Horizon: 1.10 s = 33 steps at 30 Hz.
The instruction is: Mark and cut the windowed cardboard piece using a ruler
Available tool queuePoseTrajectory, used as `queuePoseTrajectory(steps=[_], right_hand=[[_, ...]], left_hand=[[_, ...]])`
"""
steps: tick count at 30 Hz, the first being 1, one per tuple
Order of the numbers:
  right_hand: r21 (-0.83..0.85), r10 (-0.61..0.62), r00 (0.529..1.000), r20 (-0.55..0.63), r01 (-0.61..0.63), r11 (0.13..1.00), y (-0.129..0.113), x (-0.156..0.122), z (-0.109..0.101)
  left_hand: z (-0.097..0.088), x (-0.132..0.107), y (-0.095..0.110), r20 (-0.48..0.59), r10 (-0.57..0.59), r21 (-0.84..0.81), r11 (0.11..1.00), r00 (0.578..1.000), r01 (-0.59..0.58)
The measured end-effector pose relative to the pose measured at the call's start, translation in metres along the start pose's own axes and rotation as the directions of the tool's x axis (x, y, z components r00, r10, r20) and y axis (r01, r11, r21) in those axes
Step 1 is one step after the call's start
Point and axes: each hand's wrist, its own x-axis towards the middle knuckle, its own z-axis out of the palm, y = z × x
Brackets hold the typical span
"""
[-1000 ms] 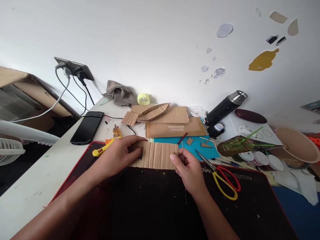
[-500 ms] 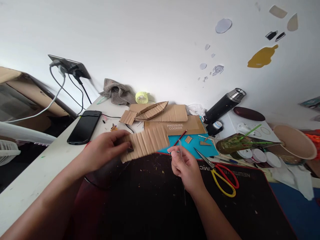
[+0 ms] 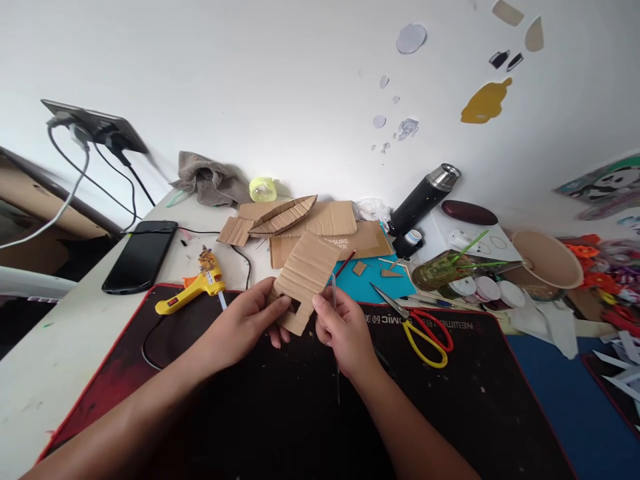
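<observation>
A corrugated cardboard piece (image 3: 307, 267) is pinched at its lower left by my left hand (image 3: 255, 317). Near its bottom edge it has a dark rectangular cut-out, partly covered by the fingers. My right hand (image 3: 345, 327) is closed around a thin, clear stick-like tool (image 3: 334, 285), with its thumb tip at the cardboard's right edge. Most of the tool is hidden in the fist; a thin end shows below. To the left lies a yellow hot glue gun (image 3: 195, 290). Scissors (image 3: 420, 330) with red and yellow handles rest on the black mat (image 3: 280, 413) at right.
Behind the hands lie a boat-shaped cardboard piece (image 3: 285, 217) and a flat cardboard sheet (image 3: 370, 240). A phone (image 3: 141, 257) is at left. A black flask (image 3: 423, 200), a jar of green liquid (image 3: 435, 272) and paint pots (image 3: 487, 289) stand at right. A red pencil (image 3: 345, 262) lies ahead.
The cardboard piece has turned more upright and come against my right hand, whose thumb now meets its edge. My view has shifted right, and the glue gun shows fully.
</observation>
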Motion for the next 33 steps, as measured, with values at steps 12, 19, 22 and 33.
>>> queuePoseTrajectory(steps=[12,19,22,33], right_hand=[[-0.005,0.007,1.0,0.018,-0.007,1.0,-0.01,0.003,-0.011],[-0.005,0.008,1.0,0.012,-0.008,1.0,-0.01,0.003,-0.01],[0.001,0.011,1.0,0.004,-0.011,1.0,-0.009,0.004,-0.01],[0.036,0.045,0.999,-0.016,-0.044,0.998,-0.011,0.003,-0.008]], left_hand=[[-0.018,0.001,-0.003,0.187,-0.145,-0.532,0.816,0.972,0.224],[-0.012,0.0,-0.006,0.208,-0.152,-0.546,0.802,0.966,0.244],[-0.012,0.001,-0.007,0.205,-0.175,-0.529,0.808,0.963,0.26],[-0.016,0.004,-0.011,0.233,-0.158,-0.448,0.858,0.96,0.25]])
